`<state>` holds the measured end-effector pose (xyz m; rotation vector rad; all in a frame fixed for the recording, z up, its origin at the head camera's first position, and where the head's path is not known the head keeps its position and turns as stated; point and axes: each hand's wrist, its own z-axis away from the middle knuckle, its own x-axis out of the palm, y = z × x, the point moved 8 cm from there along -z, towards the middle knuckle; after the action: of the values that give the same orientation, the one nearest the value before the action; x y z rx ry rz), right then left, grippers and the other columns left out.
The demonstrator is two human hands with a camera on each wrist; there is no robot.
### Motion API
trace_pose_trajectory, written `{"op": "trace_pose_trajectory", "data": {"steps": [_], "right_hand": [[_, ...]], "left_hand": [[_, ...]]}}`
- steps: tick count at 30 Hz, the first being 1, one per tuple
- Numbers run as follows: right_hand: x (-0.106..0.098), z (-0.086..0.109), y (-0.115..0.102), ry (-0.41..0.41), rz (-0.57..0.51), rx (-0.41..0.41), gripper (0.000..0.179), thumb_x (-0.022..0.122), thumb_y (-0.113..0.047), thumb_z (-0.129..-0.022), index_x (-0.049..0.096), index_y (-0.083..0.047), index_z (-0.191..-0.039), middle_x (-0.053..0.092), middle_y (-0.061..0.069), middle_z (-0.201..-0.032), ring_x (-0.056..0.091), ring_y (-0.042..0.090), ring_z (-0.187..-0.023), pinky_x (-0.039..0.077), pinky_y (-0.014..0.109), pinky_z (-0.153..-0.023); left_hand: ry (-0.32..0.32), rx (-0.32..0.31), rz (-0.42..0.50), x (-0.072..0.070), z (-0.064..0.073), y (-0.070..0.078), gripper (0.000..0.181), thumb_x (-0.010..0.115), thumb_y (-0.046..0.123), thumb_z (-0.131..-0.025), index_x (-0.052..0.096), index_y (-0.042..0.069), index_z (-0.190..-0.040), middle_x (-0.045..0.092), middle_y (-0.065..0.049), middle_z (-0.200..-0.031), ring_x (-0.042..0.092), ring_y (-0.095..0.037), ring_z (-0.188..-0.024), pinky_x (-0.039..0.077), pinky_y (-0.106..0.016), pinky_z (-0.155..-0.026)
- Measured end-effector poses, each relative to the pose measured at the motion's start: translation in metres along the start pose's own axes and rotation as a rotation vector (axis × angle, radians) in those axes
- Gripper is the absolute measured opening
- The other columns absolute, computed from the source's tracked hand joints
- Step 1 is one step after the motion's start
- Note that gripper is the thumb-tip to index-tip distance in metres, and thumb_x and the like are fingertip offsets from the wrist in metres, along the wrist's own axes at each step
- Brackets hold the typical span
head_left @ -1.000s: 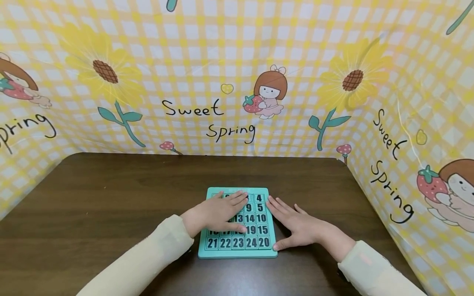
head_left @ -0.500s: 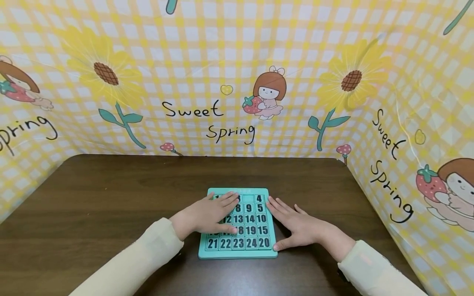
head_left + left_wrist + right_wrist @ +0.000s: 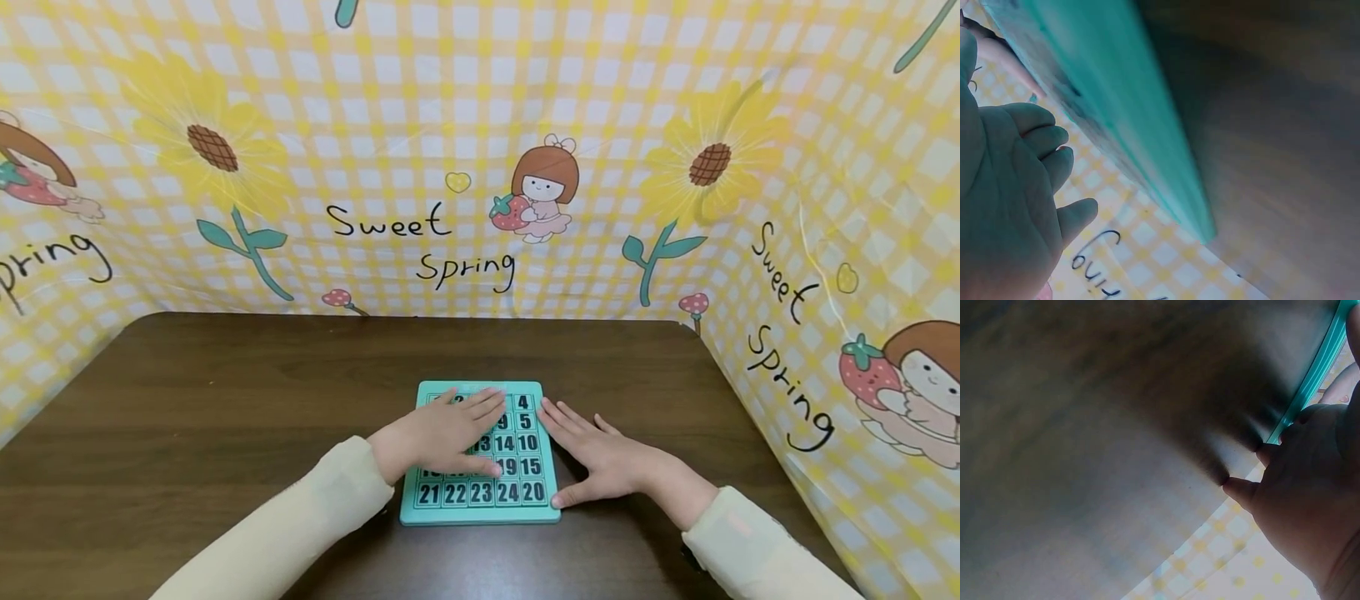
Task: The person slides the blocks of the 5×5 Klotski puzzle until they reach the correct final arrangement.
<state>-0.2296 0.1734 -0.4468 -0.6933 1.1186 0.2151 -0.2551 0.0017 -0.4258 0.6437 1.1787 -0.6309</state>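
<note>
A teal number slide puzzle (image 3: 480,516) lies flat on the table, its black numerals facing up. Over its upper left part stretches my left hand (image 3: 442,433), palm down with extended fingers, hiding many tiles of the upper rows. In the left wrist view, the palm of that hand (image 3: 1010,181) faces the board's teal side (image 3: 1141,112). Along the right edge rests my right hand (image 3: 603,458), its fingertips and thumb at the frame's side. The right wrist view shows some fingers of this hand (image 3: 1310,487) touching the tabletop beside the teal rim (image 3: 1310,387).
The dark wooden table (image 3: 262,358) extends around the puzzle. A yellow checked cloth (image 3: 390,108) with printed flowers and lettering stands as a wall behind the table and along both sides.
My left hand slid left, uncovering a gap between tiles 3 and 4 in the top row, then came back right and covers that area again. My right hand stays put.
</note>
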Motion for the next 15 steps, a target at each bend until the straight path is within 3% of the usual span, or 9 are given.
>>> {"op": "trace_pose_trajectory", "data": {"steps": [6, 15], "right_hand": [[-0.002, -0.001, 0.000, -0.001, 0.005, -0.001, 0.113, 0.062, -0.072, -0.083, 0.002, -0.019, -0.162, -0.007, -0.001, -0.169, -0.003, 0.028, -0.157, 0.010, 0.073, -0.115], [0.000, 0.000, 0.001, -0.008, 0.002, 0.009, 0.113, 0.063, -0.071, -0.083, 0.002, -0.019, -0.162, -0.007, -0.002, -0.169, -0.004, 0.027, -0.156, 0.010, 0.072, -0.116]], "left_hand": [[-0.015, 0.008, -0.036, -0.005, -0.013, 0.008, 0.092, 0.040, 0.073, -0.093, 0.014, 0.016, -0.161, 0.005, 0.003, -0.169, 0.003, -0.015, -0.157, 0.014, -0.055, -0.124], [-0.052, 0.001, -0.055, -0.004, -0.023, 0.012, 0.092, 0.039, 0.073, -0.093, 0.014, 0.017, -0.161, 0.005, 0.003, -0.169, 0.004, -0.015, -0.156, 0.014, -0.054, -0.124]]}}
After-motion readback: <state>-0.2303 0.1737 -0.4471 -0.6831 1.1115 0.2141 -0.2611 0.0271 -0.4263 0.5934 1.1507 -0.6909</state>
